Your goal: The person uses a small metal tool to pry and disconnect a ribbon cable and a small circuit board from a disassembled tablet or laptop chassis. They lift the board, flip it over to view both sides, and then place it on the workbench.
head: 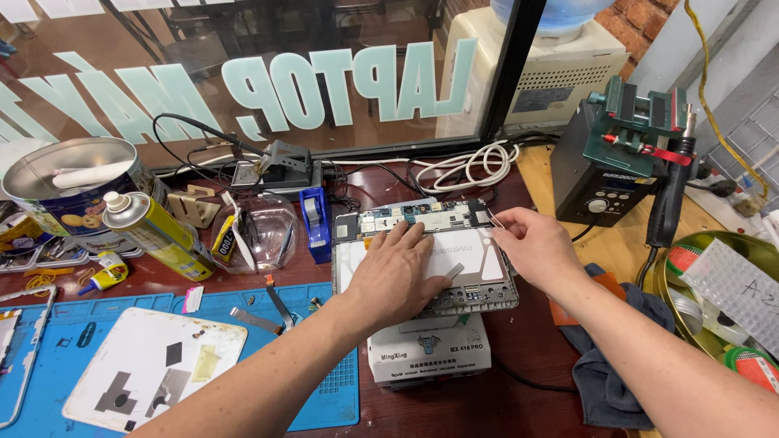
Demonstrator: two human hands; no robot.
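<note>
Head view shows the opened tablet (426, 255) lying back-up on a white heating box (428, 353) at the middle of my bench, its circuit board strip (422, 216) exposed along the far edge. My left hand (398, 272) presses flat and spread on the white battery (466, 258); my right hand (535, 243) pinches narrowly at the top right corner. Steady pressure and a slow, gentle lift seem best here. A blue silicone mat (49, 357) lies left.

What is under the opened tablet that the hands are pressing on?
The opened tablet lies on a white box-shaped machine on the wooden table. The left hand and right hand rest on top. The machine's top face is covered.
</note>
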